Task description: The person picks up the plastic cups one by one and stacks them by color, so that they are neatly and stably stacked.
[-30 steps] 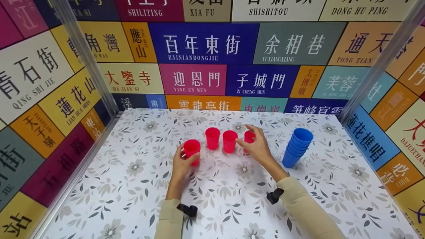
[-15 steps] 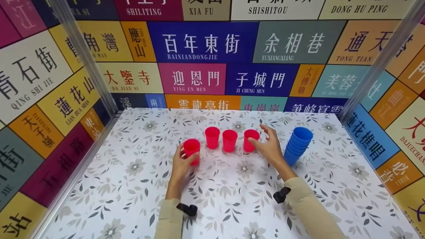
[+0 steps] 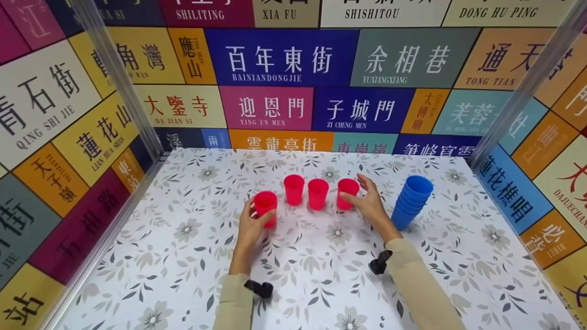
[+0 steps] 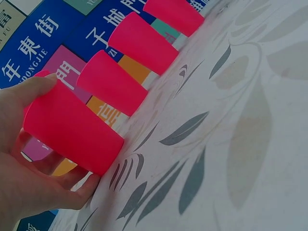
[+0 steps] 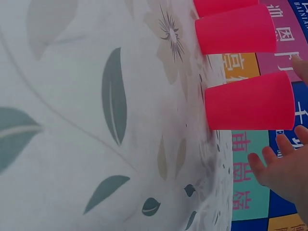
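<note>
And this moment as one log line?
left hand: grips leftmost red cup; right hand: spread around rightmost red cup; blue cups: stacked

Just left of centre in the head view, a plain red cup (image 3: 266,206) stands upright, mouth up, gripped by the left hand (image 3: 250,228). Slightly higher, a second red cup (image 3: 294,191) and third red cup (image 3: 317,195) stand likewise; right of centre, an upright fourth red cup (image 5: 250,103) stands between the right hand's (image 3: 369,204) thumb and fingers

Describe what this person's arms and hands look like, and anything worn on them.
Plain beige sleeves cover most of each forearm, each with a small black device near its end. The left hand and right hand are ungloved.
</note>
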`<state>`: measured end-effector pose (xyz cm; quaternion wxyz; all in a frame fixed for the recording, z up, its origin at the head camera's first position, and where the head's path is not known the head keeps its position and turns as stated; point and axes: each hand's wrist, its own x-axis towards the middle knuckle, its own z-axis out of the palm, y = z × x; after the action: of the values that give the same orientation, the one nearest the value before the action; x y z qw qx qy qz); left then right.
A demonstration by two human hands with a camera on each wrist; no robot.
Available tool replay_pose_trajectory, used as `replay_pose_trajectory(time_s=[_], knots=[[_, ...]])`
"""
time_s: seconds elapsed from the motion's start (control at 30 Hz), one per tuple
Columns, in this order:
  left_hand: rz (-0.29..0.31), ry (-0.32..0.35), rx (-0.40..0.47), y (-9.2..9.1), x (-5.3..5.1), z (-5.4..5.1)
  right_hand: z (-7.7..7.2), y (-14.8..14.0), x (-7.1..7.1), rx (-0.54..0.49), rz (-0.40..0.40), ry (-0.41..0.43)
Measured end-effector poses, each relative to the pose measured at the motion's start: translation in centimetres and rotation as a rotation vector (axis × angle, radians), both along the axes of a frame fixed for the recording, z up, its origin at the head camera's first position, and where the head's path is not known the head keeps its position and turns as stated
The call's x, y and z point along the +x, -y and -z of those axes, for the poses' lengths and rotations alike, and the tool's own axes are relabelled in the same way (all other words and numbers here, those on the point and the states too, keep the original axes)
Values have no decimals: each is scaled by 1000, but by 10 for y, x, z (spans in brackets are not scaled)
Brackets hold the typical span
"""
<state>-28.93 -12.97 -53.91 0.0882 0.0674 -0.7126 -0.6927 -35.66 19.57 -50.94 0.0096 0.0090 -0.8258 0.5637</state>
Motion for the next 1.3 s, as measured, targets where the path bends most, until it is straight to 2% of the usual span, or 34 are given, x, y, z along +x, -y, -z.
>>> replay_pose_trajectory(time_s=[0.27, 0.63, 0.7, 0.73, 0.8, 0.9, 0.97, 1.3], knots=[[-8, 10, 30, -1, 0, -1, 9, 3, -8, 4, -18, 25], [-2, 21, 7, -1, -1, -1, 12, 8, -11, -68, 27, 31], [2, 33, -3, -1, 0, -5, 12, 9, -11, -73, 42, 33], [4, 34, -9, -2, 3, -9, 12, 9, -11, -75, 46, 32], [3, 40, -8, -1, 3, -9, 12, 10, -12, -72, 55, 29], [-2, 41, -6, -2, 4, -9, 9, 9, -11, -70, 52, 22], [-8, 42, 2, -2, 0, -2, 6, 9, -10, -72, 46, 12], [9, 74, 19, -1, 0, -3, -18, 13, 0, -50, -9, -26]])
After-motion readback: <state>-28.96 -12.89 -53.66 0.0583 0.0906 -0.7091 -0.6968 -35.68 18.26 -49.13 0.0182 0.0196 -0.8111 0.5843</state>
